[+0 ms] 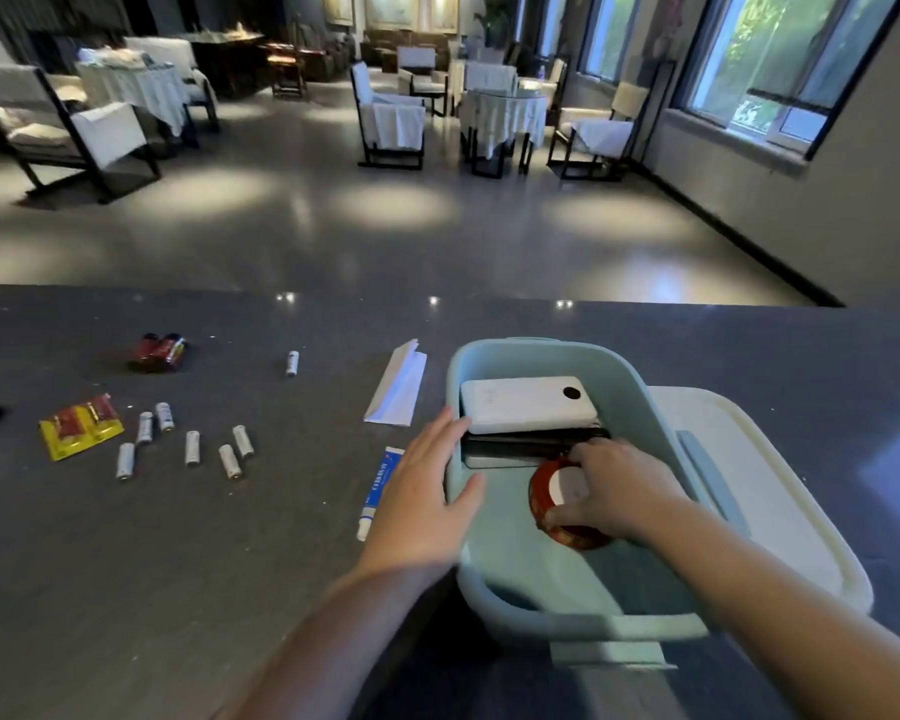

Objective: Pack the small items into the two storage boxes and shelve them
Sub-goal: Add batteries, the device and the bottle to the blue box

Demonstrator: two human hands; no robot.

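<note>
Right hand: the right hand [614, 485] is inside the blue storage box [630, 387], fingers curled round a red round tin [557, 504] with a pale top, low near the box floor.
Left hand: the left hand [427, 485] lies flat with fingers spread and straight, against the box's left wall, thumb hooked over the rim; it grips nothing.
Box contents: a white power bank [526, 402] lies on a black flat device [531, 441] in the far half of the box, just beyond the tin.
Second box: a white container [780, 491] sits touching the blue box on its right; whether it is a box or a lid I cannot tell.
Step in hand: probably seating the tin. Best set flat in the free near half, clear of the stacked devices, while the left palm steadies the wall so the box does not slide.
Near items: a blue-and-white tube [380, 491] lies just left of the box on the dark counter [178, 563].
Farther items: folded white paper [398, 387], loose batteries [191, 441], a yellow battery pack [81, 426] and red batteries [159, 351] remain unpacked, well left of the box.
</note>
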